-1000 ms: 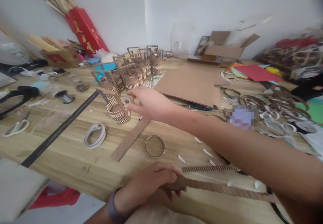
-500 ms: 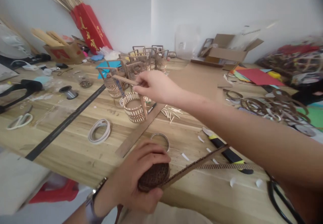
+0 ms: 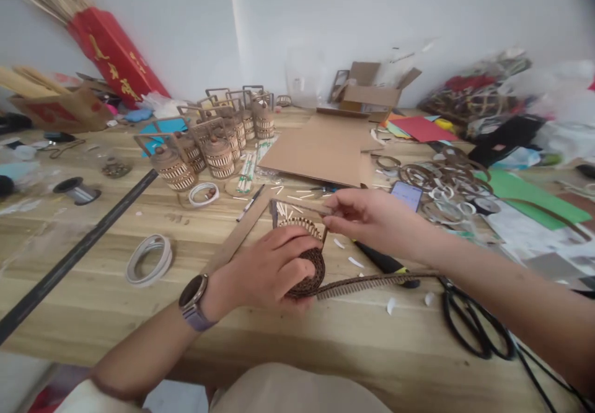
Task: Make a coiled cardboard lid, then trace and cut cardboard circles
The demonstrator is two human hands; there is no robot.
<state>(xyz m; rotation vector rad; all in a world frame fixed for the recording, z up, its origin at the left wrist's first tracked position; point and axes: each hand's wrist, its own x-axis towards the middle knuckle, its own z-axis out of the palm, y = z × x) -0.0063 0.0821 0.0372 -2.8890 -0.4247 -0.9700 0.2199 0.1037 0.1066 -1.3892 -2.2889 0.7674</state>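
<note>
My left hand (image 3: pixel 272 267) is closed round a dark brown coil of rolled corrugated cardboard strip (image 3: pixel 317 269). The loose end of the strip (image 3: pixel 372 284) trails to the right across the table. My right hand (image 3: pixel 367 217) pinches the flat brown handle of a small basket (image 3: pixel 300 222), whose wall has pale and dark slats. The basket is just beyond the coil, and my left hand covers its lower part. A utility knife (image 3: pixel 383 258) with a black and yellow grip lies under my right forearm.
Several small handled baskets (image 3: pixel 218 159) stand at the back left, beside a cardboard sheet (image 3: pixel 316 146). A tape roll (image 3: pixel 149 259) and a black bar (image 3: pixel 83 245) lie on the left. To the right are scissors (image 3: pixel 478 326), a phone (image 3: pixel 406 196) and brown strip rings (image 3: pixel 427 177).
The view has turned to the right. My right hand has brought the basket by its handle from farther back to beside the coil. My left hand still grips the coil.
</note>
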